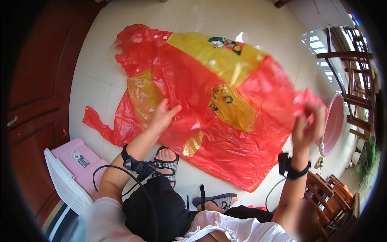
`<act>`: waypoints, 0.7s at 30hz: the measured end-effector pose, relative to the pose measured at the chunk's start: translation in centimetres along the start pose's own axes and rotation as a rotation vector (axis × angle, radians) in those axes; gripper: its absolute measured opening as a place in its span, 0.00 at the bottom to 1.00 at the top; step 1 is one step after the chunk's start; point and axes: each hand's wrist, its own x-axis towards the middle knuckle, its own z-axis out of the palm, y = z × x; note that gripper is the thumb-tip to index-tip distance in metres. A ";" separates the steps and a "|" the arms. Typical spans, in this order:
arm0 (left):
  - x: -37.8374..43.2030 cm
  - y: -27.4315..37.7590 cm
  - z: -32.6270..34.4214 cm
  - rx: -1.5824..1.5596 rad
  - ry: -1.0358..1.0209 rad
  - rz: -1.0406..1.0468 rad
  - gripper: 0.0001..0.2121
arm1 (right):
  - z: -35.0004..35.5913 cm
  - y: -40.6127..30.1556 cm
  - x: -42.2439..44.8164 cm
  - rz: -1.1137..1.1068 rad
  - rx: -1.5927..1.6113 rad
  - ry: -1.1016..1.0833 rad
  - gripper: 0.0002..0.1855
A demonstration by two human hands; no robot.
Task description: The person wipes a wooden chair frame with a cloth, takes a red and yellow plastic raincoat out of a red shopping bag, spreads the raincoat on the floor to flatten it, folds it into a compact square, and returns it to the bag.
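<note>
A thin plastic raincoat (193, 72), red with yellow panels and printed figures, is spread over the tiled floor before me. White snaps show near its red hood at the upper left, and one sleeve stretches out to the lower left. My right hand (308, 124) has its fingers closed on a bunched red edge of the raincoat at the right, lifted and slightly blurred. My left hand (166, 116) is over the red plastic at the left of the middle, thumb and fingers apart; no grip on the plastic is visible.
A pink basin (334, 124) stands right of my right hand. A pink box (80, 163) with a white lid (65, 181) is at the lower left, beside a dark red wooden door (36, 84). Wooden chairs (329, 193) are at the lower right. My sandalled feet are near the raincoat's lower edge.
</note>
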 end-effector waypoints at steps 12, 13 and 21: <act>6.6 0.3 2.1 -0.138 -0.117 -0.125 0.20 | 3.9 -5.5 -12.7 -0.010 0.227 -0.850 0.06; 6.0 0.9 1.5 -0.092 -0.074 -0.128 0.22 | 4.1 -5.4 -11.3 0.060 0.237 -0.764 0.06; 2.9 1.0 -0.2 -0.305 -0.019 0.056 0.36 | 15.8 -3.8 -2.8 0.297 0.299 -0.202 0.23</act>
